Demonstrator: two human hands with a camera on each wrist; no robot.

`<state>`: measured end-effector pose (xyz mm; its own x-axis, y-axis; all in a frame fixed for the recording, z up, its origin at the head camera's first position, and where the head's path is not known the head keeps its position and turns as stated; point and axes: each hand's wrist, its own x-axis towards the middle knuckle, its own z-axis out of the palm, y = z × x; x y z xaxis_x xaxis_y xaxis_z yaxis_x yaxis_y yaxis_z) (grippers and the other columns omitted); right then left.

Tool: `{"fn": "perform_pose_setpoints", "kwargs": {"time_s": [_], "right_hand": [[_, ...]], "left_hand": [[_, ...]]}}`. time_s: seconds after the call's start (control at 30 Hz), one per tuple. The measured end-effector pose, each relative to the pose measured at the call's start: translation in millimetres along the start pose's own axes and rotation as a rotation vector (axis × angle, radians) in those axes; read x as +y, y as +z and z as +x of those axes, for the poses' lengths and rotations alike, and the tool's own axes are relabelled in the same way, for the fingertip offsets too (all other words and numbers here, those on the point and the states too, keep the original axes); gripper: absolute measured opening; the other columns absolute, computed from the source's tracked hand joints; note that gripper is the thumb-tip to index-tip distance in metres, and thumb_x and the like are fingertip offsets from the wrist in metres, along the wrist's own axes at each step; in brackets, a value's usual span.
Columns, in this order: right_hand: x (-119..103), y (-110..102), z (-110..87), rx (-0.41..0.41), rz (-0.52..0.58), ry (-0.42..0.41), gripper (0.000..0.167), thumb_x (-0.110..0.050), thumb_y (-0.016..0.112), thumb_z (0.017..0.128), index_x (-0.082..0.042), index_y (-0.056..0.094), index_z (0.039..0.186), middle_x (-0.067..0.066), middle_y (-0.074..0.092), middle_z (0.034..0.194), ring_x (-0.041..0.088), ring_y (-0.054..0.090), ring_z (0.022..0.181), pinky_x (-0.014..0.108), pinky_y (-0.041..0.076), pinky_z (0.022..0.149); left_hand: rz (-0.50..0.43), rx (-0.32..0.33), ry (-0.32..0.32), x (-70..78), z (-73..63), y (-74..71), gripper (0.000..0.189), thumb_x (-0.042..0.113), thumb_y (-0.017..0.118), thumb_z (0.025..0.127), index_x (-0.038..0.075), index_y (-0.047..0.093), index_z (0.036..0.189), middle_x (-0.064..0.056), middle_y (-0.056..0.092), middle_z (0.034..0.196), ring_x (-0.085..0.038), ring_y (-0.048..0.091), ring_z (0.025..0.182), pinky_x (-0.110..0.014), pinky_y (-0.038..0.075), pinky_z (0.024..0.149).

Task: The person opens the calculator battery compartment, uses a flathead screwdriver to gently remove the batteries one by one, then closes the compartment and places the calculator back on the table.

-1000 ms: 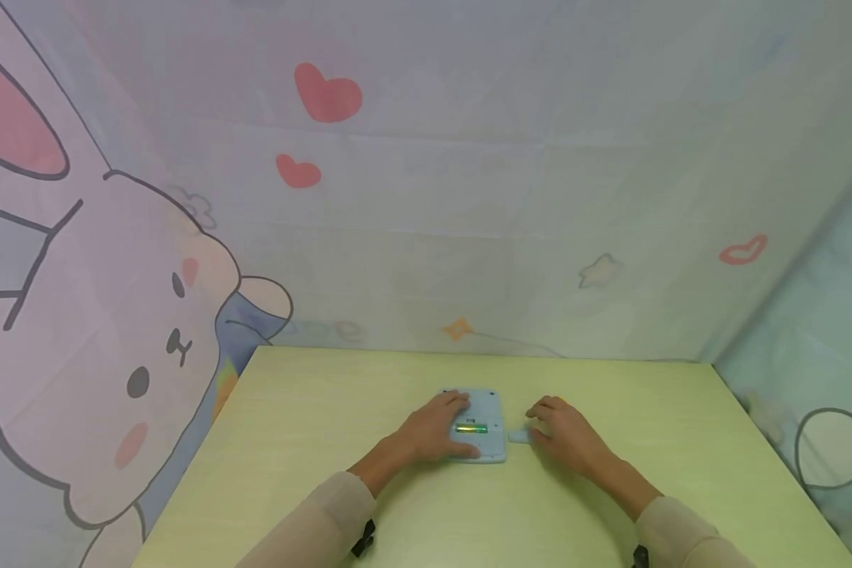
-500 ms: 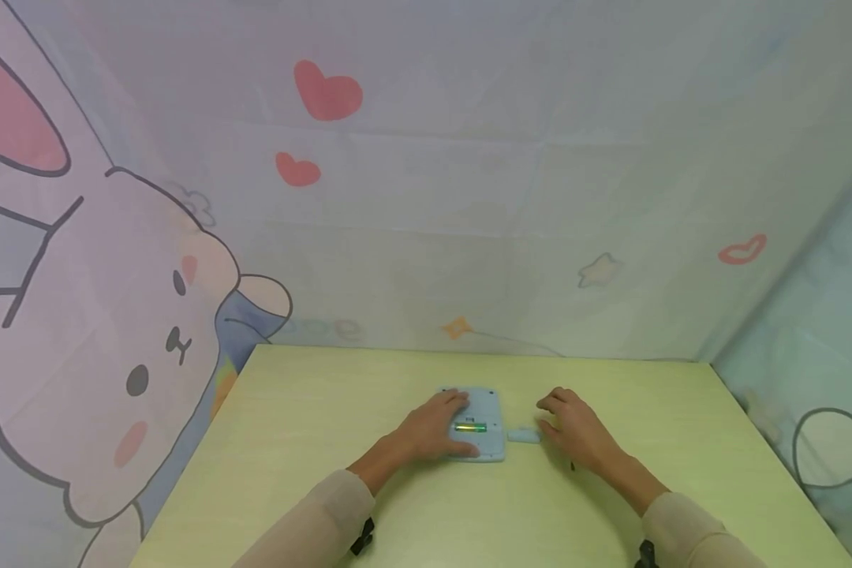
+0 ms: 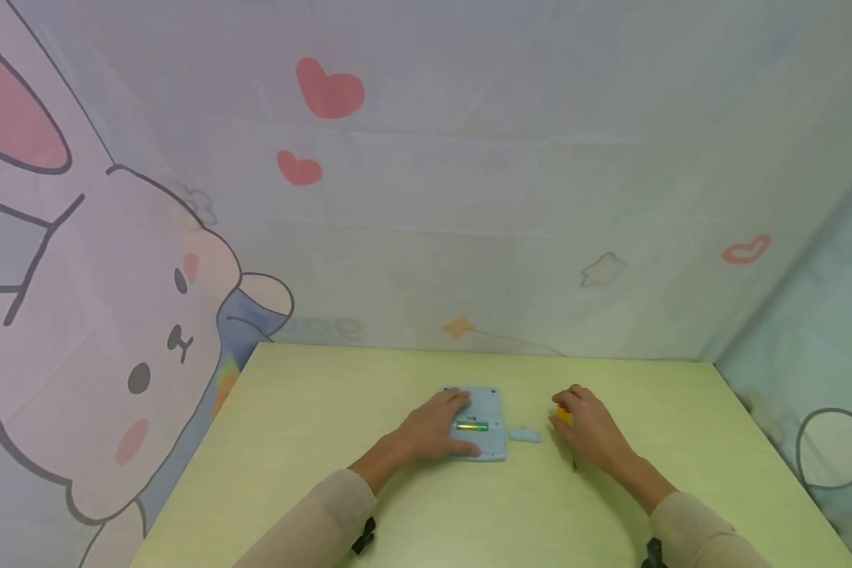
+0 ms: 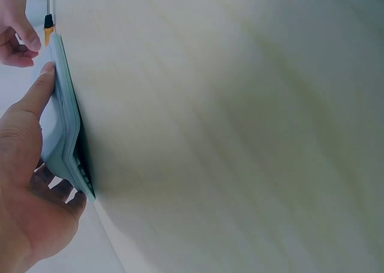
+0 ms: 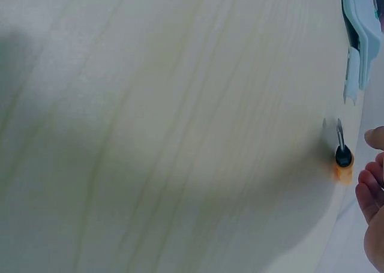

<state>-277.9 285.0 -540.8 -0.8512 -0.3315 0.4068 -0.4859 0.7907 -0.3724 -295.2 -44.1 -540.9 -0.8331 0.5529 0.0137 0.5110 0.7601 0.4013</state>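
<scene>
A light-blue calculator (image 3: 486,406) lies face down, a green-and-gold battery (image 3: 472,426) showing in its back. My left hand (image 3: 433,426) holds it from the left, thumb near the front edge and fingers toward the far edge. In the left wrist view, fingers curl at one end of the calculator (image 4: 63,129). Right of it lies a small light-blue battery cover (image 3: 525,435). My right hand (image 3: 592,426) hovers with loosely bent fingers by a screwdriver (image 3: 564,416) with a yellow handle. The right wrist view shows the screwdriver (image 5: 343,156) beside the fingers, apart from them.
The pale yellow-green table (image 3: 369,379) reaches back to a printed cloth backdrop (image 3: 426,197) with hearts and a rabbit. A similar cloth (image 3: 823,379) closes the right side.
My right hand has let go of the battery cover and moved right, to the screwdriver, whose yellow handle now shows. The left hand and calculator have stayed in place.
</scene>
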Motion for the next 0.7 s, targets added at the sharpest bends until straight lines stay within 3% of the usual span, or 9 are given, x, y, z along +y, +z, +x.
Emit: {"fn": "perform_pose_setpoints", "kwargs": {"time_s": [0.27,0.7], "right_hand": [[4.8,-0.5,-4.0,-0.012,-0.007,0.039,0.022,-0.005,0.084,0.090,0.002,0.070,0.106,0.007,0.064,0.100,0.027,0.066,0.093,0.042,0.060,0.079],[14.1,2.7,-8.7,-0.033,-0.012,0.101,0.020,-0.006,0.085,0.089,0.000,0.067,0.097,0.003,0.061,0.088,0.016,0.056,0.078,0.034,0.053,0.070]], "left_hand": [[-0.001,0.001,-0.002,0.2,0.0,-0.3,0.097,0.067,0.078,0.087,0.012,0.046,0.161,-0.006,0.039,0.168,-0.026,0.036,0.155,-0.048,0.041,0.118],[0.010,0.002,-0.009,0.8,-0.7,0.5,0.097,0.067,0.078,0.087,0.014,0.046,0.161,-0.005,0.039,0.168,-0.025,0.036,0.155,-0.048,0.041,0.118]]}}
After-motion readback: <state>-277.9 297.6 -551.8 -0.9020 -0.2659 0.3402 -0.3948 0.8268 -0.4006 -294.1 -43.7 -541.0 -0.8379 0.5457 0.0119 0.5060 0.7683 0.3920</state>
